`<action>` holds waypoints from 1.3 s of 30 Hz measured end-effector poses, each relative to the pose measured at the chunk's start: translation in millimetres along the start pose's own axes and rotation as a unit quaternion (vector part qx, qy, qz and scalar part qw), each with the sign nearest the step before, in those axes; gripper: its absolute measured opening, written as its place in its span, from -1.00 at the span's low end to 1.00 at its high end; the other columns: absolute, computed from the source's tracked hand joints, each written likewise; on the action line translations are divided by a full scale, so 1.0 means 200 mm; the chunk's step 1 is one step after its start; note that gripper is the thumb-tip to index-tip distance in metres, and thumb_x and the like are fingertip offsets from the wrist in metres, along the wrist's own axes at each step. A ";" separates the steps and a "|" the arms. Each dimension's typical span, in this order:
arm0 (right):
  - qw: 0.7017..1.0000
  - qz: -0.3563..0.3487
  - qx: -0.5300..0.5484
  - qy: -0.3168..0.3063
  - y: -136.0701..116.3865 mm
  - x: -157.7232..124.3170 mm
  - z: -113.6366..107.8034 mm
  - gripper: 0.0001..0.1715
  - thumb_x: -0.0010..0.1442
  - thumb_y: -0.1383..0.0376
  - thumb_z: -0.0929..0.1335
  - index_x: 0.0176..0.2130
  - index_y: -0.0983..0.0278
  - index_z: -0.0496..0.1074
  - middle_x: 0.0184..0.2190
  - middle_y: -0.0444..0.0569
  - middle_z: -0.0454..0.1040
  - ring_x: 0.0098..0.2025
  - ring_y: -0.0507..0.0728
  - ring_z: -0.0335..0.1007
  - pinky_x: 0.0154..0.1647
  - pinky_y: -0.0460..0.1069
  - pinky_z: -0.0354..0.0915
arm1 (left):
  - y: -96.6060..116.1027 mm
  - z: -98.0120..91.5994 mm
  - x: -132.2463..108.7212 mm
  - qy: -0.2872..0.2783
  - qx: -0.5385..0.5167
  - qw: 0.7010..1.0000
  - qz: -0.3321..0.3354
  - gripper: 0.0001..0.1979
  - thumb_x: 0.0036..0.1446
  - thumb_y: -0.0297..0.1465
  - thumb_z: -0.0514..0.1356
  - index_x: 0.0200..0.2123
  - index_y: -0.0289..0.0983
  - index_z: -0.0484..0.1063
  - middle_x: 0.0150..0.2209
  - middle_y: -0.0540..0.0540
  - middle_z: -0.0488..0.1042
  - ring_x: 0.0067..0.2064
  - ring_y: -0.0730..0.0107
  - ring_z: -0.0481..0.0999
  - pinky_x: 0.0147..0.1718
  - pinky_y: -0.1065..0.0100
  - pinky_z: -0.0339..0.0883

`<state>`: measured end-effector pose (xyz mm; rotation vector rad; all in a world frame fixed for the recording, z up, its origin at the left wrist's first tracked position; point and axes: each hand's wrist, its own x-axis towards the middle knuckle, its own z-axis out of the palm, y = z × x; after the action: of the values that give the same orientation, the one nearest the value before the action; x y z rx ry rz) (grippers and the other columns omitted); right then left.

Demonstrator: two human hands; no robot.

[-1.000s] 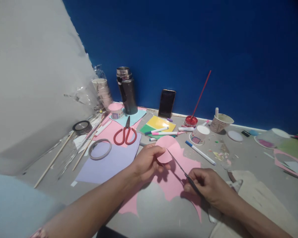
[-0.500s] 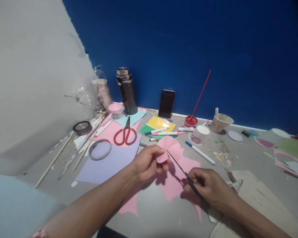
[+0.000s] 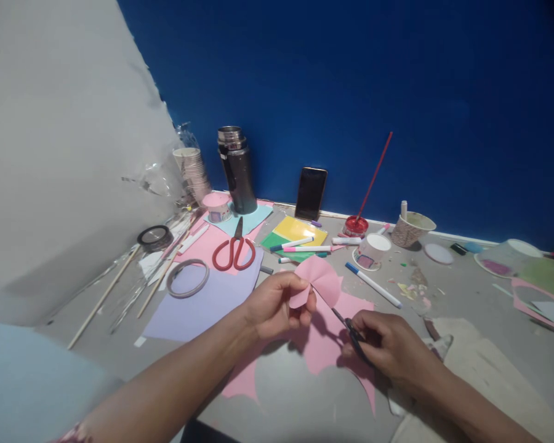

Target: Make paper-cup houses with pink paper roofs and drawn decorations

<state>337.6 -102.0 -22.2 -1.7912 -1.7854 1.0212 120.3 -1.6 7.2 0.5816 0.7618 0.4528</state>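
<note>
My left hand [image 3: 277,304] pinches a pink paper circle [image 3: 321,280] and holds it up over the table, its edge curling where a slit runs in. My right hand [image 3: 388,347] grips a small pair of black scissors [image 3: 348,329], blades pointing up-left into the circle. Under both hands lies a pink paper sheet [image 3: 325,344] with round pieces cut out of its edges.
Red scissors [image 3: 233,249], a tape ring [image 3: 187,277] on lilac paper [image 3: 203,301], a steel flask [image 3: 237,169], a phone [image 3: 311,192], markers [image 3: 373,284], paper cups [image 3: 410,227], a red paint pot [image 3: 354,225], coloured sheets and wooden sticks [image 3: 104,295] crowd the grey table.
The scissors have slid further into the pink circle, so less blade shows. The circle now folds and curls at the slit. My right hand has moved slightly toward the left hand.
</note>
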 end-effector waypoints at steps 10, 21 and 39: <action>0.990 -0.053 -0.122 0.042 0.02 0.00 -0.03 -0.81 0.11 0.18 0.34 -0.44 0.20 0.28 -0.47 -0.11 0.48 -0.41 0.10 0.30 -0.35 -0.04 0.08 | 0.01 -0.01 -0.01 -0.025 -0.009 0.999 0.018 -0.86 -0.23 -0.38 0.26 -0.60 -0.37 0.47 -0.68 -0.07 0.45 -0.72 0.40 0.43 -0.74 0.46 0.17; 0.980 0.025 -0.177 0.088 0.04 0.01 -0.03 -0.87 0.16 0.24 0.40 -0.24 0.19 0.39 -0.33 -0.03 0.58 -0.31 0.19 0.47 -0.31 -0.02 0.15 | -0.01 0.01 -0.03 0.113 0.151 0.953 0.236 -0.86 0.01 -0.37 0.32 -0.43 -0.35 0.51 -0.52 -0.12 0.58 -0.61 0.38 0.56 -0.69 0.51 0.21; 0.961 0.038 0.261 0.085 -0.02 0.01 -0.08 -0.53 0.24 -0.03 0.41 -0.08 0.28 0.47 -0.42 -0.11 0.52 -0.53 0.03 0.33 -0.50 -0.04 0.20 | -0.10 0.04 0.00 0.053 0.226 0.960 0.154 -0.66 -0.01 -0.34 0.40 -0.17 -0.35 0.48 -0.65 -0.05 0.51 -0.73 0.48 0.35 -0.74 0.54 0.12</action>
<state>346.7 -95.7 -9.3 -1.5630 -1.2058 1.1929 130.4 -20.1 -0.9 1.1207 0.8876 0.6051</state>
